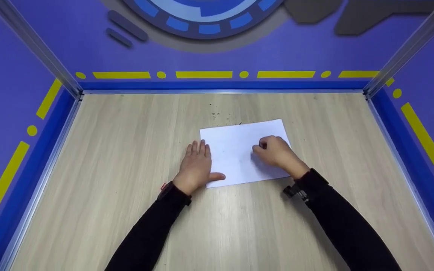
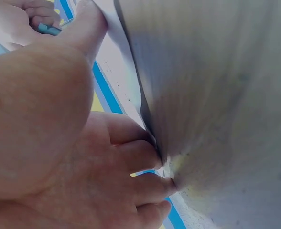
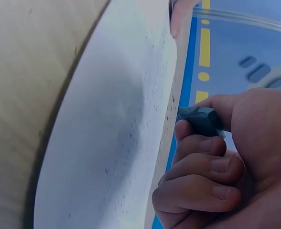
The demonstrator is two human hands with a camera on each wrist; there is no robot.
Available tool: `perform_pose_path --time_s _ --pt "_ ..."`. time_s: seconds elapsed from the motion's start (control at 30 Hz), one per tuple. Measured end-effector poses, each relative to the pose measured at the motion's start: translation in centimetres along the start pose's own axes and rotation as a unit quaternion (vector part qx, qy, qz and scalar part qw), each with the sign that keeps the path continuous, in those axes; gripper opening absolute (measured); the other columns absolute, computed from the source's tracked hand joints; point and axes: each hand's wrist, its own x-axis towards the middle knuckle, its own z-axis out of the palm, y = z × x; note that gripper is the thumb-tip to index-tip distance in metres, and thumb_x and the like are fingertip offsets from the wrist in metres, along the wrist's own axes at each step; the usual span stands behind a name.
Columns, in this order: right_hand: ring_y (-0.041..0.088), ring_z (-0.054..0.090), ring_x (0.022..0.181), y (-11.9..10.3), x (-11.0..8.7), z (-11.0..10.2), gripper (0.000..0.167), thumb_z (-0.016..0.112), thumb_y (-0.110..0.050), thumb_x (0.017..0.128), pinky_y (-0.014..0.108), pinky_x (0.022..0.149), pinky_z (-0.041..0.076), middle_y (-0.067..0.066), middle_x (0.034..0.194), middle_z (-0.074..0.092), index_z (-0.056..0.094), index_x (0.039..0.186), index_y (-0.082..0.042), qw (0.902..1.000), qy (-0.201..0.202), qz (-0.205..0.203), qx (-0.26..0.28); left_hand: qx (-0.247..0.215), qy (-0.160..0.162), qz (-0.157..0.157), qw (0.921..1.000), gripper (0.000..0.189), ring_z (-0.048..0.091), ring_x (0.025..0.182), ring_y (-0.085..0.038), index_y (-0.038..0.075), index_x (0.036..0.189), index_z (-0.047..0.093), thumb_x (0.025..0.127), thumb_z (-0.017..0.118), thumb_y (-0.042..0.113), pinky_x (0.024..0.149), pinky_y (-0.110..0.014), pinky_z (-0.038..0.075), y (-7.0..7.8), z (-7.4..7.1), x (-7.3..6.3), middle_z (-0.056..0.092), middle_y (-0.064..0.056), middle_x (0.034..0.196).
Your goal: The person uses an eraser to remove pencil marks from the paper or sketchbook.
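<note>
A white sheet of paper [image 1: 234, 150] lies slightly turned on the wooden table. My left hand [image 1: 195, 165] rests flat over its left edge, fingers pointing away and thumb spread onto the lower left corner. Over the right half of the sheet, my right hand [image 1: 275, 151] pinches a small dark teal eraser [image 3: 202, 120] between thumb and forefinger, the other fingers curled in. In the right wrist view the eraser is held above the paper, and dark crumbs are scattered across the sheet. The left wrist view shows the left fingertips [image 2: 167, 186] down at the table surface.
More dark crumbs [image 1: 217, 114] dot the table [image 1: 145, 131] just beyond the sheet's far edge. Blue-purple panels with yellow marks enclose the table at the back [image 1: 209, 60] and both sides. A camera clip [image 1: 295, 192] sticks out from the right wrist.
</note>
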Motion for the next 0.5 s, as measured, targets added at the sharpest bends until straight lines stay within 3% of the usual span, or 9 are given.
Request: perform_pose_path --time_s 0.17,0.3,0.5 --pt "0.016 0.045 0.060 0.2 0.2 -0.4 0.042 0.062 -0.027 0.103 0.031 0.061 0.036 -0.006 0.061 0.043 0.045 0.065 -0.018 1.0000 0.000 0.008 -0.003 0.002 0.002 0.000 1.0000 0.129 0.019 0.171 -0.051 -0.010 0.171 0.025 0.093 0.066 0.083 0.142 -0.057 0.015 0.0 -0.2 0.0 0.021 -0.032 0.181" --pt "0.017 0.047 0.064 -1.1 0.2 0.8 0.042 0.065 -0.027 0.103 0.031 0.062 0.038 -0.004 0.064 0.046 0.048 0.066 -0.018 0.9996 -0.022 0.008 -0.014 -0.001 0.000 0.000 1.0000 0.129 0.018 0.171 -0.051 -0.010 0.171 0.024 0.092 0.065 0.083 0.143 -0.057 0.014 0.0 -0.1 0.0 0.020 -0.032 0.181" --pt "0.021 0.052 0.068 -4.8 -0.1 4.5 0.037 0.066 -0.027 0.103 0.037 0.066 0.044 -0.002 0.068 0.052 0.055 0.068 -0.016 0.9933 -0.061 -0.071 -0.068 0.005 0.006 -0.003 1.0000 0.127 0.020 0.170 -0.050 -0.010 0.171 0.027 0.093 0.064 0.083 0.142 -0.057 0.016 0.2 0.0 0.1 0.022 -0.031 0.181"
